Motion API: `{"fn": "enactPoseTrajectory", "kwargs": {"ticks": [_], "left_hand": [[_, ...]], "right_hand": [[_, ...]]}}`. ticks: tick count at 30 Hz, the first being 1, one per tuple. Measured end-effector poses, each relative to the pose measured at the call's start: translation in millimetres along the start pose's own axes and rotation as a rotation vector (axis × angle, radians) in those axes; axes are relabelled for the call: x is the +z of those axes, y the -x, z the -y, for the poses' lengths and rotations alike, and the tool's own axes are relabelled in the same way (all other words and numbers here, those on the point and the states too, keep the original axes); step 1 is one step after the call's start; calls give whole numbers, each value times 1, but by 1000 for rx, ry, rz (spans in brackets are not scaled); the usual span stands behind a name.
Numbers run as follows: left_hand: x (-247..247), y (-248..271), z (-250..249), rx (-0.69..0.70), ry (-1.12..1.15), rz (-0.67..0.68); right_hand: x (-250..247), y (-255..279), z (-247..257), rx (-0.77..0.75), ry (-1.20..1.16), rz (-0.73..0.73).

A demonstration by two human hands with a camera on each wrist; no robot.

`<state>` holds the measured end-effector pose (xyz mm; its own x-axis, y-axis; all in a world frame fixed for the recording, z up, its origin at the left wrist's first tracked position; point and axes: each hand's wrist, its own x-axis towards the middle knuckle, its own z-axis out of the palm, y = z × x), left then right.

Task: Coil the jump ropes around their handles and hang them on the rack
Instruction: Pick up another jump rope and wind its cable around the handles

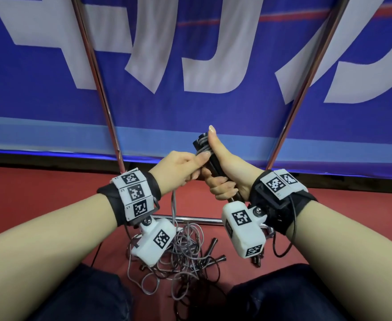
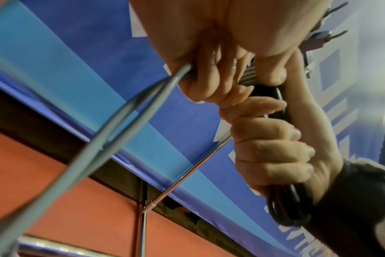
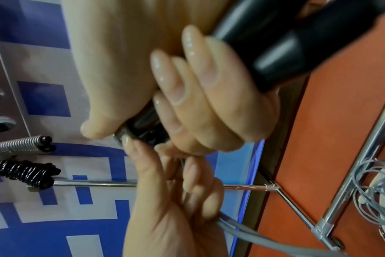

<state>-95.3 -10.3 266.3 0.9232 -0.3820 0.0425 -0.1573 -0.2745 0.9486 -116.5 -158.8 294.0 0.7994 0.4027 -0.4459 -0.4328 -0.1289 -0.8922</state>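
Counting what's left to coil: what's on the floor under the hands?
A tangle of grey and black ropes with loose handles lies on the red floor by the rack's base bar. Wrist cameras and knees hide part, so no count.

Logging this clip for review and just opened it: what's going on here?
A person is coiling a grey jump rope around its black handles. The right hand grips the paired handles upright, thumb pressing the first few turns near the top. The left hand pinches the rope beside them, feeding the next turn. Most of the rope is unwound, trailing down to a tangle of ropes on the red floor. Two already coiled ropes hang on the metal rack.
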Motion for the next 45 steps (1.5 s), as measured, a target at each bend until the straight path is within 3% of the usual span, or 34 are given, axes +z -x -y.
{"fn": "enactPoseTrajectory", "kwargs": {"ticks": [4, 8, 11, 14, 22, 27, 31, 35, 40, 45], "left_hand": [[-4, -3, 3, 17, 87, -84], [-11, -4, 0, 61, 149, -93], [-15, -4, 0, 64, 166, -99], [-17, -4, 5, 61, 164, -92], [-15, -9, 12, 22, 114, -102], [-10, -5, 15, -82, 80, -89], [4, -2, 6, -241, 93, 52], [10, 6, -5, -374, 237, 192], [7, 9, -2, -412, 341, 244], [4, 13, 1, -393, 305, 242]], "right_hand": [[4, 0, 4, -19, -63, 49], [8, 3, 3, -151, -141, 123], [7, 2, -4, -213, -60, 116], [7, 4, -6, -179, 20, 119], [12, -1, -1, -145, 299, -311], [2, -7, -3, -189, 647, -548], [-7, -13, -8, -125, 1078, -693], [-24, -18, -15, -93, 1275, -790], [-23, -20, -33, -93, 1562, -709], [-18, -23, -40, -81, 1673, -618]]}}
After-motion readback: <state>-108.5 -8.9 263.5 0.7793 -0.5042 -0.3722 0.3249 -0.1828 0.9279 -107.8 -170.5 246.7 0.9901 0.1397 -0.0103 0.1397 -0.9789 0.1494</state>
